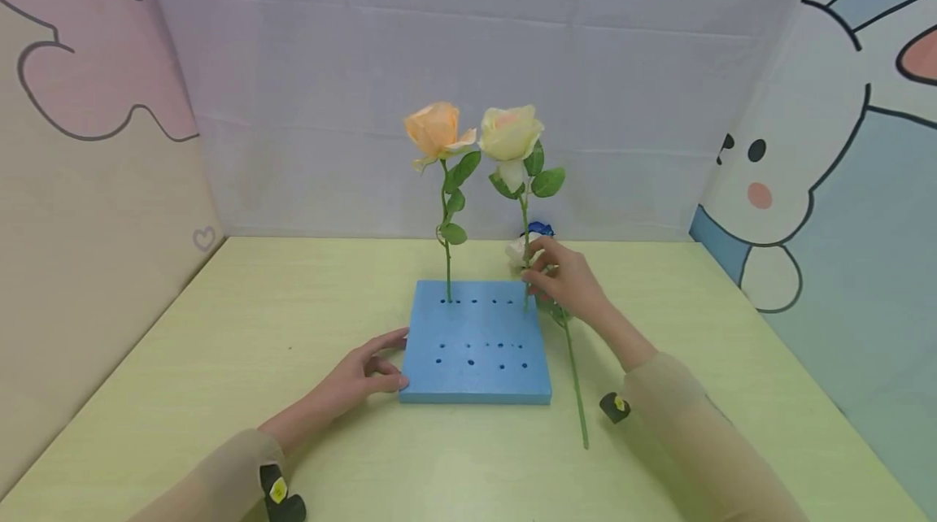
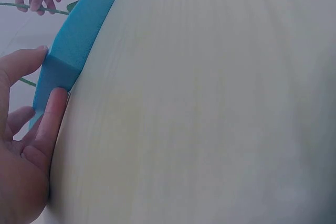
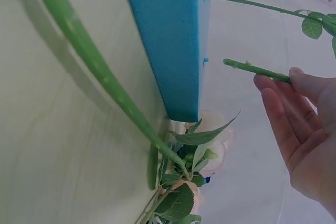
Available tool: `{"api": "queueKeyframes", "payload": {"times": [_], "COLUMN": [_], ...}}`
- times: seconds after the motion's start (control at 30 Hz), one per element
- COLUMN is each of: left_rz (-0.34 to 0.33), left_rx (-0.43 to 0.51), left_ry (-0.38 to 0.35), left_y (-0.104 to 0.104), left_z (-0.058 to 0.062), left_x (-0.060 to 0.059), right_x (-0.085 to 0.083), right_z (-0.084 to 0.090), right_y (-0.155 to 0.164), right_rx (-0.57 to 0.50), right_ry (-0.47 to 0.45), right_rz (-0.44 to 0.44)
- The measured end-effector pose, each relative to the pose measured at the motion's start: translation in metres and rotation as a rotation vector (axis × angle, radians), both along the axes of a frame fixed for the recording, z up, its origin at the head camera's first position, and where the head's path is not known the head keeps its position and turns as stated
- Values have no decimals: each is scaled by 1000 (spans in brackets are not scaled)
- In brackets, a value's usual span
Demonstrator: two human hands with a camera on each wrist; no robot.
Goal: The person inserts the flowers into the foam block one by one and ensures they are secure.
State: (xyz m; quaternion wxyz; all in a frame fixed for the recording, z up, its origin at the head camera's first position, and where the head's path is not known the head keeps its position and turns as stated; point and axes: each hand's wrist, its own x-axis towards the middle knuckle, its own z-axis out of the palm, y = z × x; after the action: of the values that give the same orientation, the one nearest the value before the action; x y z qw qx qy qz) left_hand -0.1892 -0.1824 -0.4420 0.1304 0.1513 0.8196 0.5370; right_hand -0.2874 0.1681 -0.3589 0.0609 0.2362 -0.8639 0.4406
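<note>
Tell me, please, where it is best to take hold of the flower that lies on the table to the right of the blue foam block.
Pinch the flower lying on the table at the bare middle of its stem, coming from above. The stem lies flat and runs toward the person, free of leaves there, while its head sits behind the right hand, which holds the cream rose. The left hand steadies the foam block.

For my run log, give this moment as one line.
left hand: steadies blue foam block | right hand: pinches cream rose stem at block | orange rose: upright in block | spare flowers: on table
</note>
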Motion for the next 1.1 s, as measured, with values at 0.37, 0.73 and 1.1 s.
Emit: {"api": "queueKeyframes", "payload": {"times": [0.37,0.73,1.1], "left_rz": [-5,-5,-9], "left_rx": [-4,6,3], "left_ry": [14,15,26], "left_y": [-1,-1,0], "left_z": [0,1,-1], "left_x": [1,2,1], "right_x": [-12,-19,-22], "right_z": [-8,-15,-21], "right_y": [-8,-16,-18], "right_rx": [28,64,108], "right_ry": [16,55,41], "right_rz": [-38,-57,-28]}}
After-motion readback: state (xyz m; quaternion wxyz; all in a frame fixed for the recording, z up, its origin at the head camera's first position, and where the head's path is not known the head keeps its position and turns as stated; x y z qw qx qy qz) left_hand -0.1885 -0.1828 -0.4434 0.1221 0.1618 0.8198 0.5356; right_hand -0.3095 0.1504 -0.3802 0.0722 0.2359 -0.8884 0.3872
